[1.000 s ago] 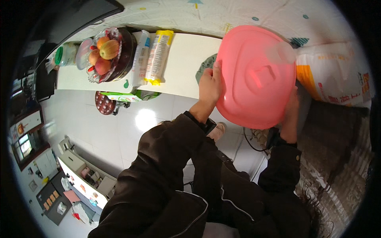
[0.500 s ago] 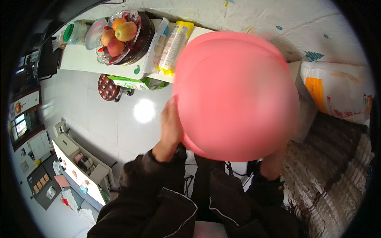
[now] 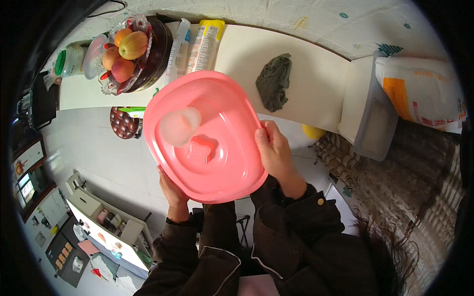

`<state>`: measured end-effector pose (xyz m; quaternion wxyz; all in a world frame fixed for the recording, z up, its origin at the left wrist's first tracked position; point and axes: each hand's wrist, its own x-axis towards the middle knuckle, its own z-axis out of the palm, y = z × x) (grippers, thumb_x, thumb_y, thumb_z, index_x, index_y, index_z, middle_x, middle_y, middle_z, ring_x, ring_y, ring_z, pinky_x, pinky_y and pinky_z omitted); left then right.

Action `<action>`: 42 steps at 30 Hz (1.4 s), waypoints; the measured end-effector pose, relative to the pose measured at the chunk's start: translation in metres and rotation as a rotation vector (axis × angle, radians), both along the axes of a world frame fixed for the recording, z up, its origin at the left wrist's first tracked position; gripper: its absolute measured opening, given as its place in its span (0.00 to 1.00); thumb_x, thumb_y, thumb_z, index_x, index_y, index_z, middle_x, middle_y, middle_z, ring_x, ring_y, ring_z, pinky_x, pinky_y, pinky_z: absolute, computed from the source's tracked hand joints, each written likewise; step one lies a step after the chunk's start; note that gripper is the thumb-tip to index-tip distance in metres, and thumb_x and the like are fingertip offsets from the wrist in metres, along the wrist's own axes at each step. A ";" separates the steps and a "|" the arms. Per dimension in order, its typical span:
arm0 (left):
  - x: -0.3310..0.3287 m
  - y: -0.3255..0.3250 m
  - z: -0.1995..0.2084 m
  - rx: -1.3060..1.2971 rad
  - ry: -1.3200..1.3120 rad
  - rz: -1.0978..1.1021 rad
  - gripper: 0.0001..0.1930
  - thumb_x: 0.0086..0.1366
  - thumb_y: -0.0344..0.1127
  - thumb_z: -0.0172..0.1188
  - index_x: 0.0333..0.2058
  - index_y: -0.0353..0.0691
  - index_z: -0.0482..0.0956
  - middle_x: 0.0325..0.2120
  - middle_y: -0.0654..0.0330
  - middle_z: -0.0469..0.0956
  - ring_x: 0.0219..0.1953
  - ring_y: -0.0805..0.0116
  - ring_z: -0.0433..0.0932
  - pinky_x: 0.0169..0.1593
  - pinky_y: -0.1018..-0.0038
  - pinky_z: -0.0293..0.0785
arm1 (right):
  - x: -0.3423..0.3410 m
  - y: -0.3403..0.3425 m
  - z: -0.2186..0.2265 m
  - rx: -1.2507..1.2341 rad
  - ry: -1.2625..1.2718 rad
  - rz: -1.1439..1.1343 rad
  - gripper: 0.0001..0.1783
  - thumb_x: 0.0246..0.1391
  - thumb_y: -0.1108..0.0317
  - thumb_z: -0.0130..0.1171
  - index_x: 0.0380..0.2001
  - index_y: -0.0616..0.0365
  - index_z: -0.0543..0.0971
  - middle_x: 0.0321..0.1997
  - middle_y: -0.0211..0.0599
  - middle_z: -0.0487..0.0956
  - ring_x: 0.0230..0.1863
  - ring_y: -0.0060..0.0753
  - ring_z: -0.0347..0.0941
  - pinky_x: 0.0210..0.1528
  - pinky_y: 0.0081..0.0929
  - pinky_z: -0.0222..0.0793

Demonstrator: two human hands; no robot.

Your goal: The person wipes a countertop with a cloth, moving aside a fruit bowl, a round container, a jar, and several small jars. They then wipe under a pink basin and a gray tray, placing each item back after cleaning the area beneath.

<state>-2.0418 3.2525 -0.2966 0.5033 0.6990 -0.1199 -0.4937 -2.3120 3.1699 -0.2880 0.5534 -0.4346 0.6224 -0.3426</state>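
Note:
Between my hands I hold a pink plastic basin (image 3: pixel 224 118) with a wide rim, tilted so its inner side shows. In its middle is a pink star-shaped piece (image 3: pixel 201 150), and beside that a translucent cup-like piece (image 3: pixel 178 127); whether either is fixed to the basin I cannot tell. My left hand (image 3: pixel 173 190) is at the lower left rim, some fingers hidden beneath. My right hand (image 3: pixel 275 150) grips the right rim, thumb on top. A crumpled dark green cloth (image 3: pixel 274 81) lies on the white table (image 3: pixel 316 79) beyond the basin.
On the table's left are a fruit bowl (image 3: pixel 129 49), two long packages (image 3: pixel 205 45) and a green-lidded jar (image 3: pixel 69 61). A grey translucent bin (image 3: pixel 377 123) stands at the right, beside a white-and-orange sack (image 3: pixel 419 93). A brown round stool (image 3: pixel 123 123) is below the table.
The basin has moved left and turned from its smooth rounded side to its inner side. My right hand, mostly hidden before, now shows on the rim. The cloth has come into view.

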 end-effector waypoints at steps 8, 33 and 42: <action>0.003 -0.002 -0.003 0.007 0.043 0.047 0.30 0.71 0.54 0.32 0.56 0.33 0.62 0.52 0.51 0.69 0.52 0.60 0.71 0.53 0.65 0.68 | -0.022 -0.109 -0.138 -0.384 0.896 0.081 0.29 0.58 0.65 0.51 0.62 0.50 0.60 0.67 0.53 0.52 0.68 0.52 0.48 0.63 0.54 0.48; 0.012 0.011 -0.007 0.030 0.159 0.093 0.31 0.71 0.55 0.33 0.60 0.34 0.56 0.57 0.50 0.62 0.57 0.58 0.65 0.58 0.63 0.63 | -0.051 -0.237 -0.221 -0.616 1.161 0.157 0.26 0.52 0.71 0.49 0.57 0.55 0.66 0.64 0.45 0.61 0.66 0.45 0.54 0.62 0.51 0.52; 0.005 -0.003 0.003 -0.034 0.044 -0.040 0.31 0.72 0.54 0.30 0.58 0.33 0.59 0.55 0.51 0.65 0.54 0.60 0.67 0.55 0.67 0.65 | -0.159 -0.171 -0.208 -0.114 1.069 -0.298 0.27 0.53 0.75 0.46 0.58 0.63 0.64 0.66 0.52 0.57 0.66 0.51 0.53 0.67 0.40 0.49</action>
